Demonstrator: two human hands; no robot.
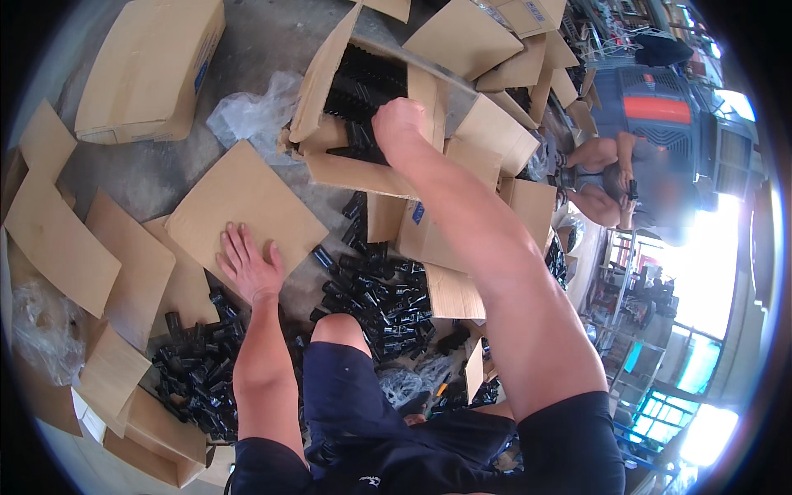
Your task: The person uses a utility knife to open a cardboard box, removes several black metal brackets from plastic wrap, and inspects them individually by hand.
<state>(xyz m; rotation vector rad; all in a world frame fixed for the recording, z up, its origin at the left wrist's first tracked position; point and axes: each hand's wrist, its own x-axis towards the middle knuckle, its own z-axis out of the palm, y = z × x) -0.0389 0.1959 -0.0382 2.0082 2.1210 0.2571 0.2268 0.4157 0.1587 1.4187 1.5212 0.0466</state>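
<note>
My left hand [252,266] lies flat with fingers apart on a square cardboard sheet [247,194]. My right arm reaches forward to an open cardboard box [355,175]. Over its near side my right hand [400,128] is closed like a fist; its fingertips are turned away, so what it holds, if anything, is hidden. Rows of black plastic-looking parts [351,99] fill the box's far part, and a few lie loose beside my right hand. Between my arms, a heap of short black tube-like pieces [379,297] covers the floor.
A closed carton [153,70] stands at the far left. Clear plastic [256,111] lies beside the open box. Open cartons [157,429] and flaps crowd the left; more black pieces [198,371] lie beside them. At right, a seated person [631,177] handles a dark object.
</note>
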